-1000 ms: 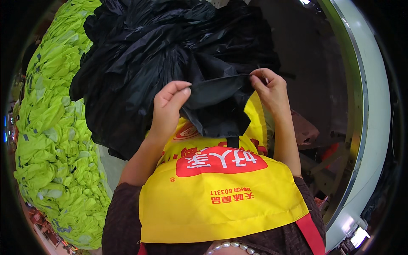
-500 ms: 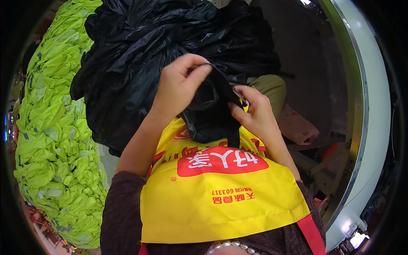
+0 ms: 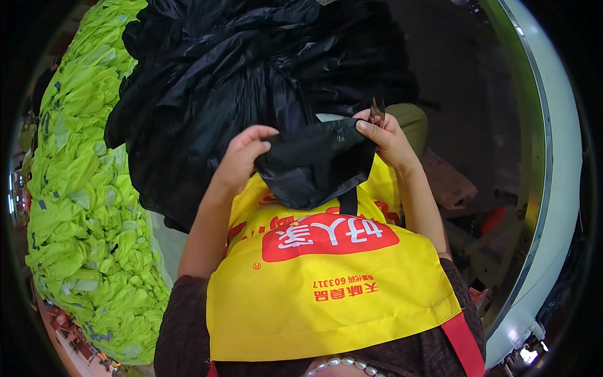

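Note:
A piece of thin black fabric (image 3: pixel 317 164) is stretched between my two hands above my lap. My left hand (image 3: pixel 242 157) pinches its left edge between thumb and fingers. At the other end, my right hand (image 3: pixel 391 139) grips the upper right corner with the thumb on top. A small pointed dark tool (image 3: pixel 377 112), probably thread snips, sticks up from the right hand; its lower part is hidden by the fingers. A pale patch (image 3: pixel 330 117) shows behind the fabric's top edge. A black strap (image 3: pixel 348 201) hangs below the fabric over my yellow apron (image 3: pixel 326 308).
Beyond my hands lies a large heap of black fabric (image 3: pixel 207 100). A long pile of bright yellow-green garments (image 3: pixel 81 220) runs down the left side. On the right curves a pale table edge (image 3: pixel 559 188), with a pinkish-brown object (image 3: pixel 449 182) lower down beside my knee.
Both hands have lowered the black fabric's edge and drawn apart, spreading it flat. The left hand moved down; the right moved slightly up and right, and the pointed tool now shows.

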A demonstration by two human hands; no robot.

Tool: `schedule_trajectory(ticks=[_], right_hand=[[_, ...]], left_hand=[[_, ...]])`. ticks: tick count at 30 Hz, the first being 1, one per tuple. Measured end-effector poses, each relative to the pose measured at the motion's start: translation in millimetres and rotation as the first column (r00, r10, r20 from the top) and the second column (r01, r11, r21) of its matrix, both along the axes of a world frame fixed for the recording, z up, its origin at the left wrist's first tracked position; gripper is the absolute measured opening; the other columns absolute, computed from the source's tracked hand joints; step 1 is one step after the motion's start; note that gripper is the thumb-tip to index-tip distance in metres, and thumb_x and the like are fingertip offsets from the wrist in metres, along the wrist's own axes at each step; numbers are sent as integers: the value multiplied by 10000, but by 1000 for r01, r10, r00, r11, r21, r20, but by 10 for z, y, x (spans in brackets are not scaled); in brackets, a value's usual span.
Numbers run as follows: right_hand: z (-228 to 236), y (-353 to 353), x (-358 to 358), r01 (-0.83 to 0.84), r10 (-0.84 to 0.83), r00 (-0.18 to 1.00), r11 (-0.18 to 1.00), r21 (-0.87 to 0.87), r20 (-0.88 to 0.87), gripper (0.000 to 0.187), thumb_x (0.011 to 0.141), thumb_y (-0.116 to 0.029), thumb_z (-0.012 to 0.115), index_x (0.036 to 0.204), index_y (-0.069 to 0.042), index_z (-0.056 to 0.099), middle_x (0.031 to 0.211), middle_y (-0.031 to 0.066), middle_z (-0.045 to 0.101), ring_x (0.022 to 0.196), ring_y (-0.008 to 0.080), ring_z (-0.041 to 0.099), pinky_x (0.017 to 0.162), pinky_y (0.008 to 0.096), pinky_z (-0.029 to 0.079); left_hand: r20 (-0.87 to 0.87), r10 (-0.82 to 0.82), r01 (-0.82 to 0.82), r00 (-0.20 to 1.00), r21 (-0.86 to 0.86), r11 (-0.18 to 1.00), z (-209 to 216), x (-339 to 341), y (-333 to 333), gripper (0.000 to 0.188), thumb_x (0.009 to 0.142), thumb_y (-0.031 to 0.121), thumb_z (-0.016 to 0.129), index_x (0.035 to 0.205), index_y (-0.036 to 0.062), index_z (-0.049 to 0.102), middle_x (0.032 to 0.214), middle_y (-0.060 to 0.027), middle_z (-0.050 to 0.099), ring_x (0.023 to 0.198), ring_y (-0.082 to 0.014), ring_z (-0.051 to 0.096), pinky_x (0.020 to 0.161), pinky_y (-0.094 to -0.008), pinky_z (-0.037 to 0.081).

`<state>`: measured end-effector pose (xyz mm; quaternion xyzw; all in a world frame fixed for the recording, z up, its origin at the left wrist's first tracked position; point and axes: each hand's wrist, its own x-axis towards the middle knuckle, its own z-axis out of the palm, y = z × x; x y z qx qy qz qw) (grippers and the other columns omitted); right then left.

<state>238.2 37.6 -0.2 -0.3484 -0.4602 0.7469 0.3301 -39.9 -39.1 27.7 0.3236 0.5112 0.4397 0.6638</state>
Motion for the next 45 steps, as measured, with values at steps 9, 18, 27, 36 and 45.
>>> schedule_trajectory(ticks=[9,18,27,36,45], right_hand=[[158,-98,-63,-18,18,1000,1000,-5,-16,131,841,-159,628,933,-65,634,815,-20,616,776,49,550,760,189,409],[114,-221,-66,55,-63,997,988,-146,-49,146,827,-169,648,918,-55,638,778,-8,608,726,68,548,678,187,429],[656,-362,-118,-51,-428,819,611,790,383,250,699,-117,740,917,-42,642,805,81,600,706,188,570,601,263,447],[502,-263,-232,-233,-401,818,425,875,413,218,628,-1,686,825,-71,626,774,90,605,714,247,586,597,316,471],[695,-290,-138,136,-241,938,916,378,248,141,780,-113,673,870,-35,599,748,27,560,616,74,470,534,206,366]], left_hand=[[-627,-493,675,604,72,735,636,397,410,389,744,254,692,1056,34,615,901,-83,586,811,-177,550,718,-286,438],[100,-394,402,914,-84,912,203,444,433,108,838,136,585,888,72,656,813,-15,634,747,-78,581,710,-218,465],[25,-273,274,962,-156,949,267,501,369,134,813,154,607,890,60,664,824,-25,646,778,-97,599,741,-206,462],[4,-274,272,962,-117,955,254,567,346,171,800,128,614,907,6,667,873,-58,653,817,-116,588,777,-230,441],[107,-217,234,970,-184,955,197,505,342,136,799,158,622,867,51,672,833,-50,657,759,-115,629,732,-225,509]])
